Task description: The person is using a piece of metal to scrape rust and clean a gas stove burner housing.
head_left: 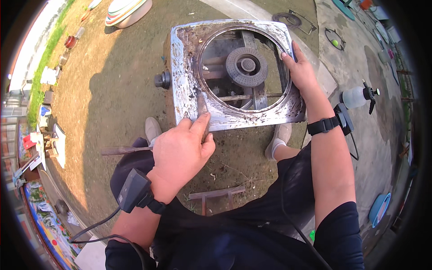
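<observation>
A gas stove [189, 119] with a worn, dirt-streaked metal top stands in front of me between my feet. Its round opening shows a burner [247, 66] and pipes inside. My left hand [182, 146] is closed around a scraping tool [118, 150]; its wooden handle sticks out to the left. The flat blade meets the stove top near its front left corner, under my stretched index finger. The tool's middle is hidden by the hand. My right hand [300, 69] grips the stove's right edge, thumb on top at the opening's rim. A black knob [162, 80] juts from the left side.
A spray bottle [354, 98] stands to the right on concrete. Round metal stove parts [287, 19] lie beyond the stove. Stacked basins [135, 13] are far left, and a blue basin [380, 210] is at the right. Cables hang from both wrist devices.
</observation>
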Demonstrator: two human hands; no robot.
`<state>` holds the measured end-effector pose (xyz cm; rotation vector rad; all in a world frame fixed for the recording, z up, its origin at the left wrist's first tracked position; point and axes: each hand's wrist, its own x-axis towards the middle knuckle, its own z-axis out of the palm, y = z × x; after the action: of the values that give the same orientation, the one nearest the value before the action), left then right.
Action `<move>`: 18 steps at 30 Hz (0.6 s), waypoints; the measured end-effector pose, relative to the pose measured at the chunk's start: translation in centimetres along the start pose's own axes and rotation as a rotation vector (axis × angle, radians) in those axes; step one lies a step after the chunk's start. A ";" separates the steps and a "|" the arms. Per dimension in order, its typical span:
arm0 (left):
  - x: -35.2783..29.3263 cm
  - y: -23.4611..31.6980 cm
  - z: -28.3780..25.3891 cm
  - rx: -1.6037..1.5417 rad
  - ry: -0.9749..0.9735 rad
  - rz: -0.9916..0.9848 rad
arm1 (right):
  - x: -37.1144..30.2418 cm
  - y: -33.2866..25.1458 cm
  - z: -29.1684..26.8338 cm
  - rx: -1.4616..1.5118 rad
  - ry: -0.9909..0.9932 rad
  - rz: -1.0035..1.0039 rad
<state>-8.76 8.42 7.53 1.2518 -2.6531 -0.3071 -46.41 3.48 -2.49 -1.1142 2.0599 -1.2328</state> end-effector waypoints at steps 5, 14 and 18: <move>-1.3 0.1 0.2 0.032 -0.081 0.083 | 0.0 0.6 0.1 -0.030 0.020 -0.031; -1.3 -0.1 0.0 0.038 -0.058 0.036 | -0.3 -0.2 0.0 -0.010 -0.007 -0.012; -1.1 -0.6 -0.1 0.073 -0.043 0.057 | -0.6 0.1 -0.1 -0.105 0.010 -0.031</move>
<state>-7.64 8.91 7.40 1.2007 -2.7548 -0.2327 -46.20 4.12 -2.51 -1.1932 2.1440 -1.1588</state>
